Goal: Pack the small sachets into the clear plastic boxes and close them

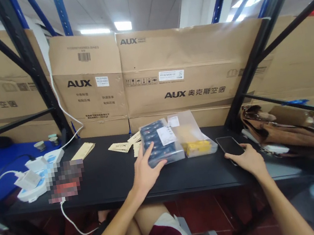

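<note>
My left hand [145, 170] grips the near left corner of a clear plastic pack of dark blue parts [156, 141], its thumb along the front edge and its fingers on top and at the side. A white label is stuck on the pack. Touching its right side is a frosted plastic pack with yellow pieces [198, 146] at its near end. Farther right, my right hand [250, 160] holds a smartphone [231, 147] by its near right edge, thumb on the front. The screen is dark.
Folded paper slips [120, 147] lie behind the packs. At left are a white power strip [27, 193] with plugs and a blurred-out item [67, 179] on a cable. A brown bag [278, 130] sits at right. Cardboard boxes [166, 60] wall the back, between black metal posts [250, 55].
</note>
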The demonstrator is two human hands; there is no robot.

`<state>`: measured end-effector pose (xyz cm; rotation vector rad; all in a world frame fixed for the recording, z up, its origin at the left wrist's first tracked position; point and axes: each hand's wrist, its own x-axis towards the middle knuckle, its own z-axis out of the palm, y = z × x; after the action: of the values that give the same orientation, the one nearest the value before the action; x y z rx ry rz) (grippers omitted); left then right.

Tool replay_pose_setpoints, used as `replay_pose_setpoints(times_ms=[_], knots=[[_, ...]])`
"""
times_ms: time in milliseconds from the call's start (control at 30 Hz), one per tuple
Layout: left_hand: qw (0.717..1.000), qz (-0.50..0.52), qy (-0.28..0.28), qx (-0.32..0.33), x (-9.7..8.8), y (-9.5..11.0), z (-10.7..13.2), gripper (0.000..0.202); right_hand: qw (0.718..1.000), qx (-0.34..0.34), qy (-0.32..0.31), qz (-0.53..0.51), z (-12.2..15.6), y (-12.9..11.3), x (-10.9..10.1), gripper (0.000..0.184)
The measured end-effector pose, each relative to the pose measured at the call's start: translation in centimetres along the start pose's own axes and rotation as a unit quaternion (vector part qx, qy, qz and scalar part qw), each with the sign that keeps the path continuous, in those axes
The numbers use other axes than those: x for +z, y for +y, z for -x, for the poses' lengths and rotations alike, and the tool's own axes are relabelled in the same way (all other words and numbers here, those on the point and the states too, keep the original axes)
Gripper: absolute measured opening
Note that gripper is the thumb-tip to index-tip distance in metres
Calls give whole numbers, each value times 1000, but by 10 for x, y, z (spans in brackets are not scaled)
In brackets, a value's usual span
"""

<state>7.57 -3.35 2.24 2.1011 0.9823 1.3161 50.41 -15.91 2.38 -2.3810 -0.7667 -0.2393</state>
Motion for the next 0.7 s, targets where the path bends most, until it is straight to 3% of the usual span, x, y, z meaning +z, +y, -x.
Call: replay_pose_setpoints(times_ms=[100, 167, 267, 400, 533, 600, 700], knots=[[998, -25, 65, -7, -39, 0, 15, 74, 995, -13, 73, -65, 33, -9, -10, 100], [991, -61, 110, -34, -69, -3, 21, 75, 973, -87, 179, -118, 63, -22, -18, 104], [967, -160, 175, -89, -110, -17, 22, 78, 925, -212, 262, -176, 114, -56, -25, 102], [942, -245, 165, -159, -144, -52, 14, 88, 896, -314, 197, -243, 173, -114, -26, 95], [943, -249, 77, -206, -150, -82, 8, 90, 873, -355, 105, -318, 209, -167, -18, 95], [945, -253, 54, -201, -146, -82, 7, 87, 857, -365, 54, -359, 220, -188, -11, 97], [959, -219, 130, -126, -138, -56, 5, 66, 826, -377, -28, -418, 238, -219, 1, 100]])
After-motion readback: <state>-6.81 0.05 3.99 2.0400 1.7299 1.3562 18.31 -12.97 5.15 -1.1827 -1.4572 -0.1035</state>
